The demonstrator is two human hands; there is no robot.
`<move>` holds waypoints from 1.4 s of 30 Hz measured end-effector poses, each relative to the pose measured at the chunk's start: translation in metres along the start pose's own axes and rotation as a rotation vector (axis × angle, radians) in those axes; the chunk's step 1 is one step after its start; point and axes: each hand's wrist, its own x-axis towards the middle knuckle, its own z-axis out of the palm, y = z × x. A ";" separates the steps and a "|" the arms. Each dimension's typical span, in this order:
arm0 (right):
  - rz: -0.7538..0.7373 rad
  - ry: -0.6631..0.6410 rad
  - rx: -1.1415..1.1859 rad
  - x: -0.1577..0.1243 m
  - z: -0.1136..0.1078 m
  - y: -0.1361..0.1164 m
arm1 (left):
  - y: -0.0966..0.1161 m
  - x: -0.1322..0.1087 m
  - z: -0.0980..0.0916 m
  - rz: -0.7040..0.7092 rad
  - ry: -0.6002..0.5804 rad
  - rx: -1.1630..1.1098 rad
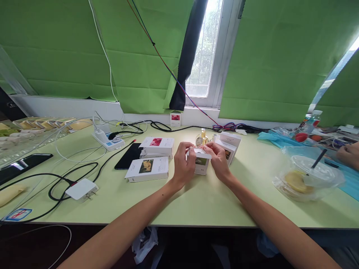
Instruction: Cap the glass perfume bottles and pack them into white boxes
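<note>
Between my two hands a small white carton [201,169] with a green picture stands on the table, its top flap raised toward me. My left hand [185,163] pinches the carton's upper left edge. At the upper right edge, the fingers of my right hand [218,158] are closed on the flap. Just behind are a glass perfume bottle [201,139] with a gold cap and part of another bottle. A second white carton [230,144] stands open beside my right hand. To the left lie a carton with yellow flowers [151,170] and a carton with a pink flower [161,145].
A black phone [123,160] lies partly under the cartons. Cables, a white charger [82,189] and a power strip [108,141] spread over the left side. At right sits a bagged drink cup [311,170]; another person's hand [349,155] rests beyond it.
</note>
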 end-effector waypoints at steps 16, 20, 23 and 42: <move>0.061 -0.017 0.050 -0.001 -0.002 0.000 | 0.000 0.001 0.000 0.049 -0.003 0.001; 0.060 -0.019 0.062 0.000 -0.002 0.000 | 0.000 0.001 0.000 0.054 -0.007 0.008; 0.056 -0.019 0.065 0.000 -0.002 0.001 | 0.000 0.002 0.000 0.048 -0.006 0.005; 0.025 0.012 0.095 0.001 -0.001 0.001 | 0.001 0.002 0.000 0.020 -0.023 -0.010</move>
